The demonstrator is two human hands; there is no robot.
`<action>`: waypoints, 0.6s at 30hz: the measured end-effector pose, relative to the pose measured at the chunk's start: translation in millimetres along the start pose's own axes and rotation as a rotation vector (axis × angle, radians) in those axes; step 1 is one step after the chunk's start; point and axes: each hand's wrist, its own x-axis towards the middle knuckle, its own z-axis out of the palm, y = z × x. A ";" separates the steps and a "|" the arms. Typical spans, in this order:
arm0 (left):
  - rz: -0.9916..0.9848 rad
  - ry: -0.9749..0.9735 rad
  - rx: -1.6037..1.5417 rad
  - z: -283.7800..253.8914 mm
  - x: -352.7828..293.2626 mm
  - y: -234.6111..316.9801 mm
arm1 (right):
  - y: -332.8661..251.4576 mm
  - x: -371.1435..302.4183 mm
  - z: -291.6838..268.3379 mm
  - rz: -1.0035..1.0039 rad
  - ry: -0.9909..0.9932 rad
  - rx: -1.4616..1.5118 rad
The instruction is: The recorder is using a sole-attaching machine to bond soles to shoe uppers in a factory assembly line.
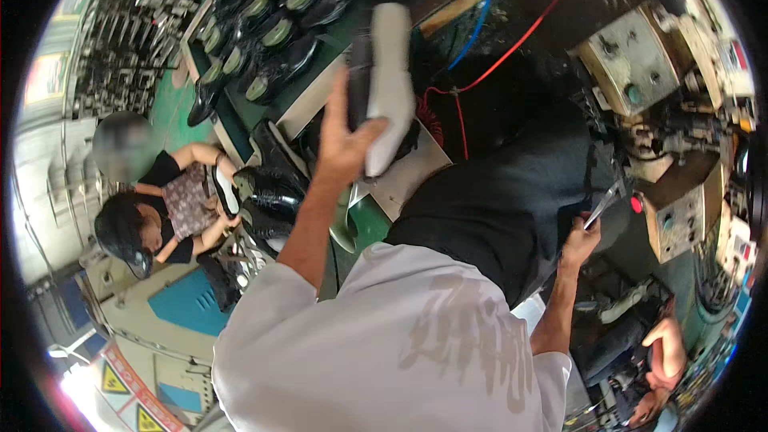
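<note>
My left hand [346,144] is closed round a dark shoe [390,88], its thumb over the edge of the pale sole. The sole faces up toward me, and most of the dark upper is hidden behind it. Beneath the shoe is a light flat board [404,184]. Out to the right, beside my dark trousers, my right hand [581,242] grips a thin, shiny metal tool [604,205]. The tool points up and away; its exact kind does not show. Close to my left forearm are black shoes [276,192].
Several black shoes [264,40] stand in rows on a table at the far left. A person [188,200] at the left handles a light-soled shoe. Control boxes [632,60] with knobs line the right. Blue [484,12] and red [520,36] hoses hang ahead. Another person [664,352] is at lower right.
</note>
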 end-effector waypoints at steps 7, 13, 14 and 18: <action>-0.148 0.664 0.369 -195.4 -73.2 -63.1 | 16.5 19.7 -3.9 0.018 -0.040 0.093; -0.425 0.806 0.569 -228.5 -159.4 -75.6 | 26.0 48.5 -2.6 0.226 -0.073 0.255; -0.467 0.683 0.614 -227.5 -167.4 -86.6 | 8.0 44.8 3.8 0.257 -0.037 0.243; -0.693 0.221 1.036 -212.9 -158.3 -117.8 | -19.8 34.9 7.3 0.280 -0.018 0.265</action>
